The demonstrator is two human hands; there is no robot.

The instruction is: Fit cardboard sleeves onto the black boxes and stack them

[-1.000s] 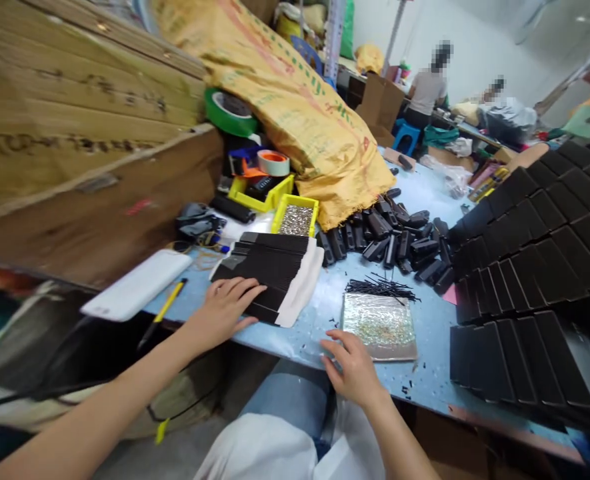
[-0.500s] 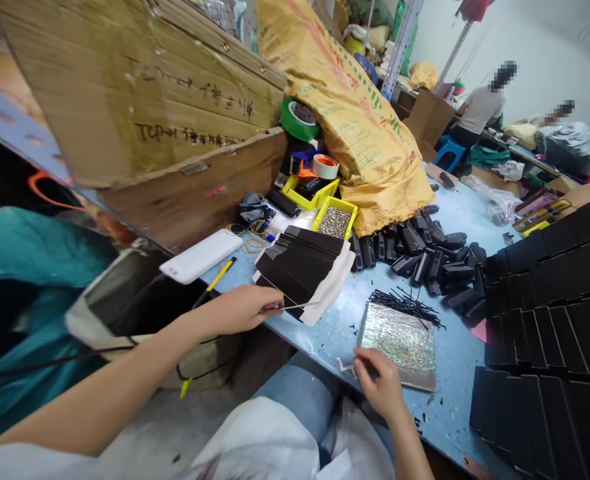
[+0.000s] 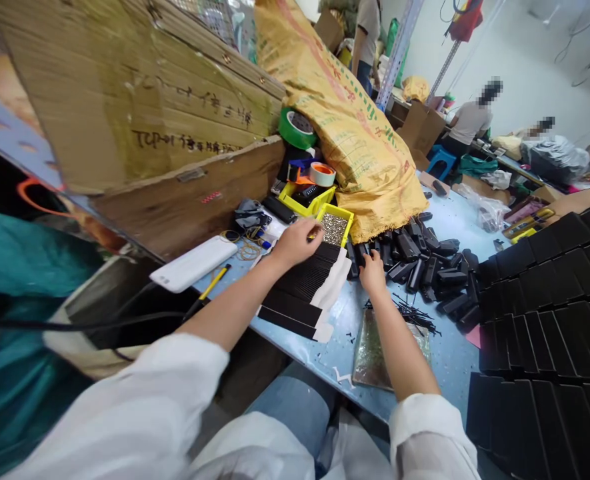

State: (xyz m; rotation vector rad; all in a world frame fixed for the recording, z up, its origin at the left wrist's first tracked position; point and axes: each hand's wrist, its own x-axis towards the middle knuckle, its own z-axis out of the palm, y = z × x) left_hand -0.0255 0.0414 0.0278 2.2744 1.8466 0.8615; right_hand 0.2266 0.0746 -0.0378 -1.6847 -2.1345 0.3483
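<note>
My left hand [image 3: 297,243] is over the far end of a fanned stack of black flat pieces [image 3: 299,287] on white paper. Its fingers are pinched together beside a yellow bin of small metal parts [image 3: 333,228]; what they hold is too small to make out. My right hand [image 3: 373,273] reaches to the near edge of a pile of black plastic cases [image 3: 407,243], its fingers closed around one of them. Under my right forearm lies a shiny, film-wrapped pad [image 3: 367,353], with thin black sticks [image 3: 417,315] behind it.
A white zigzag strip [image 3: 343,377] lies near the table's front edge. Rows of black boxes [image 3: 535,320] stand at right. A yellow sack [image 3: 349,127] and a cardboard box [image 3: 175,120] rise behind. A white flat case [image 3: 193,263] and yellow cutter [image 3: 215,283] lie left. People are in the background.
My left hand has moved from the front of the black stack to its far end by the bin. My right hand has gone from the pad to the black cases.
</note>
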